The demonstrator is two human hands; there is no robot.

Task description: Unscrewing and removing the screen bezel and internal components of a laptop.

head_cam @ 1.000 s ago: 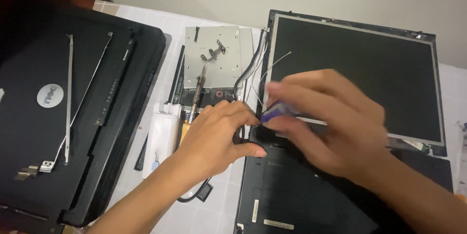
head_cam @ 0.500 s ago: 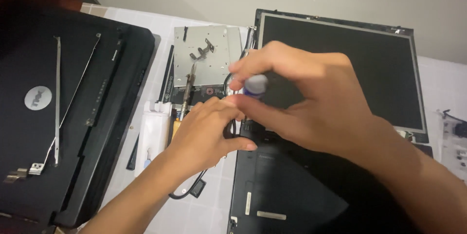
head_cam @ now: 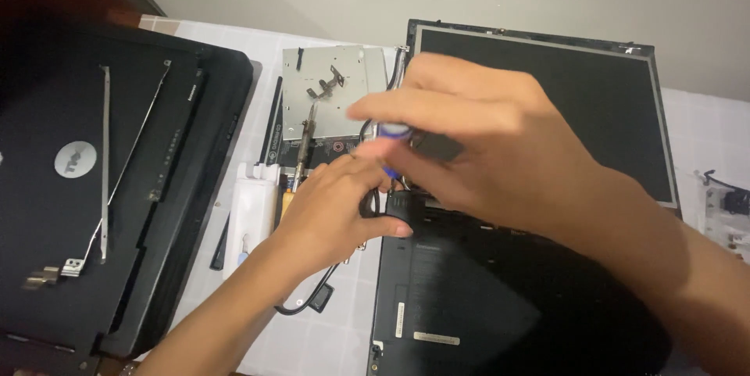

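Right hand [head_cam: 500,149] covers the hinge corner where the black laptop base [head_cam: 500,306] meets the bare dark screen panel [head_cam: 562,102]; what sits under the palm can't be told. Small blue-and-white screwdriver handle [head_cam: 393,132] shows only as a blur between the fingers, its tip hidden behind the left hand [head_cam: 336,212]. Left fingers curl over the base's top-left edge, so the contact pt is out of sight. Black cable [head_cam: 308,306] runs under the left wrist, its upper end hidden. Black laptop lid [head_cam: 117,188] is cut off by the left and bottom edges. Clear plastic parts [head_cam: 723,204] at the right edge are too small and cropped to identify. Right forearm leaves the frame at bottom right.
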